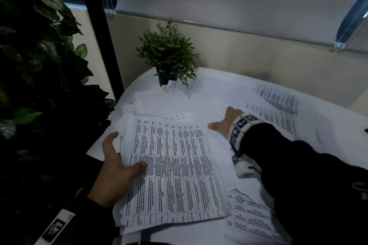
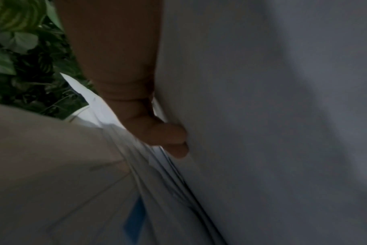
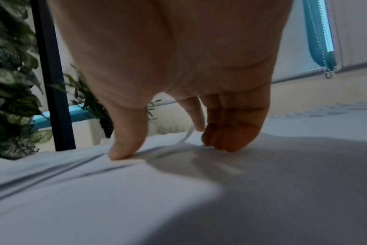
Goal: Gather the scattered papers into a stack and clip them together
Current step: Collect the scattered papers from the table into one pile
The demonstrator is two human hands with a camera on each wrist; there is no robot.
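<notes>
The left hand (image 1: pixel 117 167) is gripping the near-left edge of the stack of papers (image 1: pixel 173 167), thumb on top and fingers (image 2: pixel 168 137) curled beneath. The thin sheets, printed with blurred tables, are lying on the round white desk (image 1: pixel 215 89) before the potted plant (image 1: pixel 168 55). The right hand (image 1: pixel 227 120) is pressing spread, straight fingers (image 3: pixel 230 137) onto plain rumpled sheets right of the stack.

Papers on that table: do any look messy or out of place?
Yes. The stack held by the left hand is uneven, its sheets fanned and skewed. Loose papers lie scattered beyond the right hand, and a scrap leans on the plant pot.
</notes>
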